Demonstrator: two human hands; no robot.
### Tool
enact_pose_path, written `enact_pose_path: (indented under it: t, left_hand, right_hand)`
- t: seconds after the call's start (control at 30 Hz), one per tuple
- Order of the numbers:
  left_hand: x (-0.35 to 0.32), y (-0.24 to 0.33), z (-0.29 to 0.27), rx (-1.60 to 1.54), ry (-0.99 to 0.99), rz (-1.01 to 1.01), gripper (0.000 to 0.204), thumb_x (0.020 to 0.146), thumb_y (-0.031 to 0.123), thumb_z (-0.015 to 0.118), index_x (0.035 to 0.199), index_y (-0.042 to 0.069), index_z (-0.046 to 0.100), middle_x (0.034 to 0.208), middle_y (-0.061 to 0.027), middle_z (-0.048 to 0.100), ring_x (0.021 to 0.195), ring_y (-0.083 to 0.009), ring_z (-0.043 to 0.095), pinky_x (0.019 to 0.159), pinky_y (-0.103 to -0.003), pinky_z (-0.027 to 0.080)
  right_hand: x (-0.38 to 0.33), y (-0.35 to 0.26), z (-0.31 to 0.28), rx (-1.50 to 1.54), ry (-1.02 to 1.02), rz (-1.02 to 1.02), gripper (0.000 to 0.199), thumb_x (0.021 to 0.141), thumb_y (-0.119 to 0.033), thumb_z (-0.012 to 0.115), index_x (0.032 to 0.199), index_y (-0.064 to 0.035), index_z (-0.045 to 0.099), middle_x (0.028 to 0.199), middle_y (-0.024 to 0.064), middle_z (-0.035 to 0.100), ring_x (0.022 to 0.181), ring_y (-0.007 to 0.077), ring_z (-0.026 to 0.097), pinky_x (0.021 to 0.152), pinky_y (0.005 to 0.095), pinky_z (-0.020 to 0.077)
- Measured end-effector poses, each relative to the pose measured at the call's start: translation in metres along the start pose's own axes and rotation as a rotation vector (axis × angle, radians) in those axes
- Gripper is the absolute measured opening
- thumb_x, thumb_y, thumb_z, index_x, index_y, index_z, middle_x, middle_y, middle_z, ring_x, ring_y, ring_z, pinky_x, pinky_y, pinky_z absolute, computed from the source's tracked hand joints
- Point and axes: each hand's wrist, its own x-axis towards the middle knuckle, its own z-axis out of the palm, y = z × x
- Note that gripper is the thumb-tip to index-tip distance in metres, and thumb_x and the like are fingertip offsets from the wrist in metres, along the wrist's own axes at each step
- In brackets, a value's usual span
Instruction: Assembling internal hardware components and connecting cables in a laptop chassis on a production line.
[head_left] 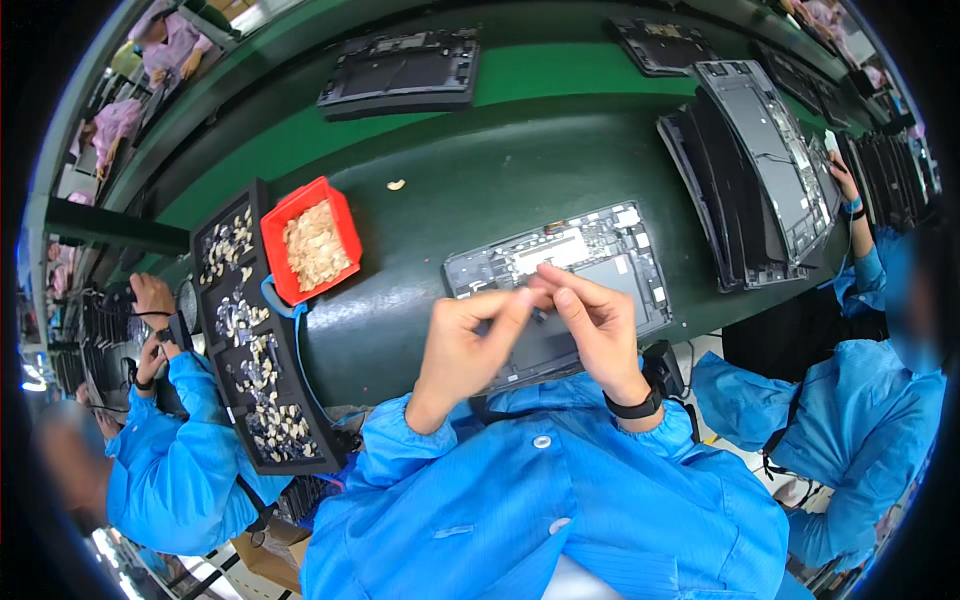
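Both my hands meet above an opened device chassis (630, 262), a dark tablet-like or laptop-like housing with a circuit board along its far side. My left hand (465, 345) comes in from the left, thumb and forefinger pinched together. From the right, my right hand (605, 335) brings its thumb and forefinger to the same spot. Whatever lies between the fingertips is too small or too hidden to name. The hands cover part of the chassis's middle. A black band (635, 403) circles my right wrist.
Left of the chassis stands a red bin (352, 240) of small beige pieces, beside a black compartment tray (222, 370) of small parts. A beige piece (396, 185) lies on the green bench. Stacked chassis (745, 150) rise at right. Co-workers in blue sit on both sides.
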Motion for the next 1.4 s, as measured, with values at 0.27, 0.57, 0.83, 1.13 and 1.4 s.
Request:
enact_pose_path:
  t: [0.27,0.57,0.83,1.13,1.4]
  left_hand:
    - [0.035,0.020,0.035,0.202,-0.388,0.105,0.022,0.097,0.020,0.067,0.093,0.000,0.075,0.084,-0.0126,0.073,0.075,-0.0272,0.068,0.075,-0.037,0.045]
    - [0.077,-0.038,0.052,0.707,-0.386,0.531,0.035,0.090,0.027,0.072,0.124,0.021,0.072,0.146,-0.0136,0.055,0.121,-0.0304,0.059,0.100,-0.044,0.048]
    - [0.067,-0.034,0.038,0.615,-0.446,0.472,0.032,0.083,0.029,0.079,0.113,0.020,0.074,0.132,-0.0124,0.060,0.103,-0.0312,0.066,0.083,-0.040,0.057]
    - [0.065,-0.044,0.033,0.550,-0.373,0.522,0.030,0.078,0.031,0.083,0.103,0.015,0.079,0.130,-0.0115,0.067,0.096,-0.0296,0.069,0.081,-0.039,0.057]
    - [0.064,-0.044,0.035,0.560,-0.346,0.529,0.031,0.076,0.030,0.084,0.103,0.016,0.080,0.131,-0.0094,0.067,0.091,-0.0276,0.068,0.078,-0.038,0.056]
  right_hand:
    - [-0.004,-0.005,-0.045,0.082,0.152,-0.101,0.017,0.100,-0.004,0.064,0.107,0.0067,0.074,0.106,0.0158,0.076,0.100,0.0190,0.070,0.092,0.0314,0.0550]
    - [0.006,-0.035,-0.091,-0.311,0.291,0.025,0.021,0.096,-0.004,0.070,0.115,0.0057,0.069,0.084,0.0070,0.074,0.077,0.0076,0.068,0.068,0.0193,0.0489]
    - [0.023,-0.014,-0.072,-0.514,0.255,0.104,0.012,0.093,-0.004,0.071,0.097,0.0077,0.071,0.075,0.0103,0.075,0.070,0.0095,0.071,0.061,0.0220,0.0514]
    - [0.024,-0.007,-0.067,-0.556,0.292,0.131,0.015,0.092,-0.006,0.073,0.099,0.0068,0.072,0.074,0.0116,0.076,0.069,0.0101,0.071,0.061,0.0231,0.0515]
    - [0.024,-0.002,-0.069,-0.630,0.266,0.092,0.015,0.092,-0.008,0.072,0.096,0.0059,0.073,0.071,0.0101,0.075,0.065,0.0093,0.070,0.061,0.0237,0.0511]
